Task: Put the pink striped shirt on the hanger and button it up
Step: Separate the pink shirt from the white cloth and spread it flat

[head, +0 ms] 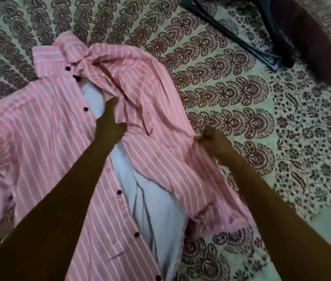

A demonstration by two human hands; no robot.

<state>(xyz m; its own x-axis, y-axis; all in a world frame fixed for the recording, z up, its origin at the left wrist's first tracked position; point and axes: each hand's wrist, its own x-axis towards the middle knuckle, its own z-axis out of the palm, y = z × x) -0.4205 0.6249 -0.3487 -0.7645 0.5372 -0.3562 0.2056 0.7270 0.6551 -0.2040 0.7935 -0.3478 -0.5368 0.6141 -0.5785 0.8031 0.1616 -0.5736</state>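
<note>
Head view, the only one: pink striped shirt (45,138) spread front-up on the patterned bed cover (231,102), collar toward 11 o'clock, placket open, dark buttons running down the left panel, pale lining showing in the gap. Left hand (110,120) at centre, forefinger stretched out and tucked under the rumpled edge of the right front panel, other fingers loosely bent, seemingly lifting cloth rather than gripping it firmly. Right hand (208,138) at 3 o'clock of the shirt, fingers curled tight, pinching the outer edge of the same panel. Hanger (231,35) lying well apart at 1 o'clock, dark, partly under a maroon object (306,37), not yet inside the shirt. Risks, as judged: panel slipping off the single lifting finger and falling back in folds; tugging from both sides bunching the shoulder further, making it harder to feed the hanger in; buttoning before hanging, or mismatching buttons and holes along the creased placket. Hard to make out: buttonholes lost in the crumpled panel; hanger hook cut off by the top edge; right sleeve buried in folds; shirt hem and left sleeve cut off by the frame; maroon object unidentifiable.
</note>
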